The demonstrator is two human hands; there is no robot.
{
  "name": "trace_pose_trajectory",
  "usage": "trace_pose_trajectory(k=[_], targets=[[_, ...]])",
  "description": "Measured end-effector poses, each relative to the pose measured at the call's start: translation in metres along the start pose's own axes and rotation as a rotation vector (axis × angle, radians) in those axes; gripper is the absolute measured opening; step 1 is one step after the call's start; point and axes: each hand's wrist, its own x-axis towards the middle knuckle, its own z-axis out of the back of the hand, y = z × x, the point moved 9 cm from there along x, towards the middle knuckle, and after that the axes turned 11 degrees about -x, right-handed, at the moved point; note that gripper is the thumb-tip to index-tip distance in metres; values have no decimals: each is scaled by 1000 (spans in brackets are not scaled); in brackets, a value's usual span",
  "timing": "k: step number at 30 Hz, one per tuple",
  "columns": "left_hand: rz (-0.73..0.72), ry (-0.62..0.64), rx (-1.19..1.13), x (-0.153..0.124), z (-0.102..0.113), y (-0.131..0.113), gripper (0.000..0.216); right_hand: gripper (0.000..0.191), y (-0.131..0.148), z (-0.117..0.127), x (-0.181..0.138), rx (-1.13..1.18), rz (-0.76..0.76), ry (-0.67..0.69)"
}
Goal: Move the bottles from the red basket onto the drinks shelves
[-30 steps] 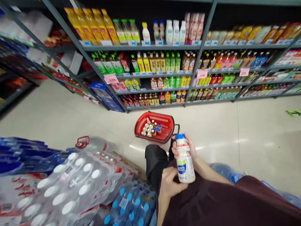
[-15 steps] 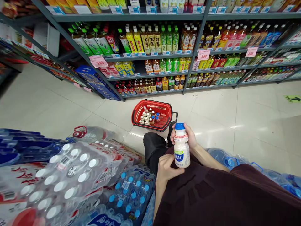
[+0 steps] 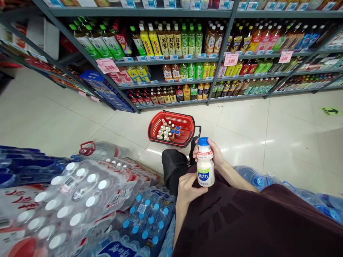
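A small white drink bottle with a blue cap and a blue label stands upright in front of my chest. My right hand is wrapped round its upper part from behind. My left hand is closed under its base, thumb against the bottom. On the floor just beyond sits a red shopping basket with several small bottles of the same kind in it.
Shrink-wrapped packs of water bottles are stacked at my left, and large blue water jugs lie at my right. Grey shelving full of drink bottles runs across the far side of the tiled floor.
The view has tilted down and the top shelf has left the frame. The bottle has turned from tilted to upright and sits slightly higher in both hands.
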Motion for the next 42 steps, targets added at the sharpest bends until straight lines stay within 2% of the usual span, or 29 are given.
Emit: trace_pose_trajectory(k=[3,6,9,11,15,19,23,38,42], targets=[[289,22,-172,-1,-7,21,31,42,14,4,-1,-62,135,-20],[568,61,-519,-8,-25,33,44,44,32,6,-8,-165,307,-76],[655,113,-925,-13,-46,26,63,43,41,-4,-18,-301,401,-49],[675,98,-1047,-16,-51,24,66,42,42,-18,-24,-398,422,20],[672,-62,-957,-16,-43,36,58,38,43,-41,-33,-499,442,93],[610,-202,-824,-12,-28,43,65,27,46,-51,-36,-605,479,47],[585,-299,-757,-15,-20,48,67,25,45,-53,-37,-655,487,-9],[577,-414,-569,-28,-13,60,66,22,44,-53,-35,-641,490,-105],[601,-427,-529,-27,-8,60,67,24,43,-51,-32,-613,471,-83]])
